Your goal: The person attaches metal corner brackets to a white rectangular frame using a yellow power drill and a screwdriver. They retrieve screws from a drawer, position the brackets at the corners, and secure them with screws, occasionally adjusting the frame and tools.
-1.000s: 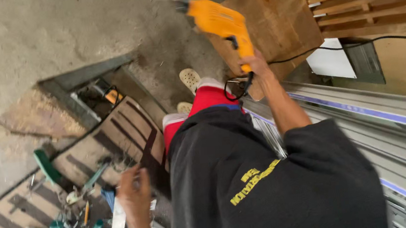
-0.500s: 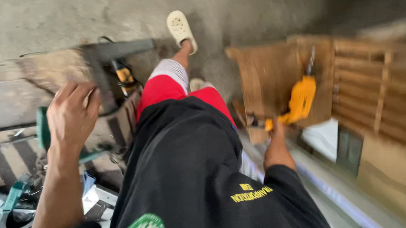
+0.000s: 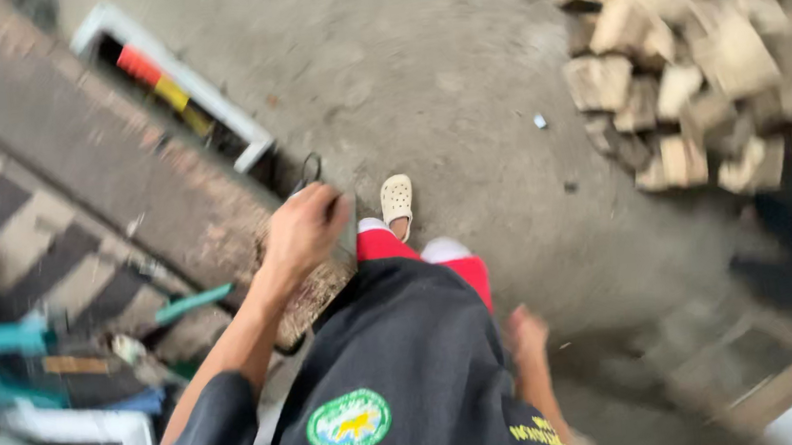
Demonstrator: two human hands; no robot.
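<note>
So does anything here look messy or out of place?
Yes. Rough wood offcuts lie heaped loosely on the concrete floor at upper right, and tools are jumbled at lower left. The left hand rests on a sawdust-covered board edge.

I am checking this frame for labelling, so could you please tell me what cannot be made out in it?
- Head view: right hand, motion-blurred; grip unreadable.
- Left hand: its fingers cover whatever it grips near the dark looped cable.
- Pale stacked wood blocks: blurred, cut by the top edge.
- Teal-handled tools: too blurred to identify.
</note>
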